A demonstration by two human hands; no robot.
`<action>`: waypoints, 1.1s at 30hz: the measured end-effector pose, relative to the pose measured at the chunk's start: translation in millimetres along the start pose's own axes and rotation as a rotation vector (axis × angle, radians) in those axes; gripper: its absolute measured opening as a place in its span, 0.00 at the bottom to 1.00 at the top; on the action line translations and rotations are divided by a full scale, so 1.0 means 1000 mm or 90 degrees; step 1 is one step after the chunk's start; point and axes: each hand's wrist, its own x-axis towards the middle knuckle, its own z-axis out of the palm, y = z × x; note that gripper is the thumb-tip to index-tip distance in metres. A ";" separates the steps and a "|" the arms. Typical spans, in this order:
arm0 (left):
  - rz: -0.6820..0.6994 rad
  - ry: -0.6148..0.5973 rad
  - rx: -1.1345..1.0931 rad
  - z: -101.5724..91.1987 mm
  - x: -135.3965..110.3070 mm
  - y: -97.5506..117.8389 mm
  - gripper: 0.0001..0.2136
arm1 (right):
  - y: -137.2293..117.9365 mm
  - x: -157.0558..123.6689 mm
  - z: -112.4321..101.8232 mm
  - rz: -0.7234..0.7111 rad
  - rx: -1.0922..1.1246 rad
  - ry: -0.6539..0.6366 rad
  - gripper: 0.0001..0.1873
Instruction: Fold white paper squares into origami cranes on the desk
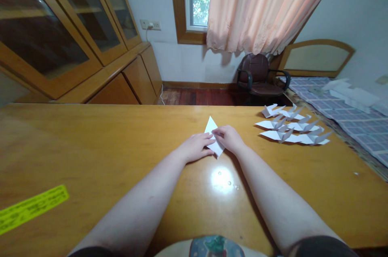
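One long, glossy wooden table [106, 144] filled lower view. Beyond it, glass-doored cabinet [80, 43] stood at left, pink curtain [254, 10] hung by far wall, brown armchair [257, 69] stood below curtain. Six folded white paper birds [298, 127] sat clustered toward table's far right corner. Left hand [195, 146] lay low, fingers slightly spread; right hand [230, 137] had thumb and fingers close together, narrow; whether pinching, could not tell. White diamond-shaped paper [217, 148] lay under both hands' fingers, mid-table, one corner pointing toward far edge.
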 end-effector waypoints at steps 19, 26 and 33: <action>-0.020 0.029 0.065 -0.005 0.001 0.005 0.20 | -0.013 -0.002 -0.013 0.068 -0.043 -0.052 0.23; -0.165 0.081 0.086 -0.004 0.001 -0.003 0.23 | -0.013 -0.006 -0.013 -0.028 0.098 -0.094 0.20; -0.294 0.128 0.091 -0.004 0.002 -0.006 0.21 | -0.016 -0.006 -0.015 -0.074 0.085 -0.126 0.30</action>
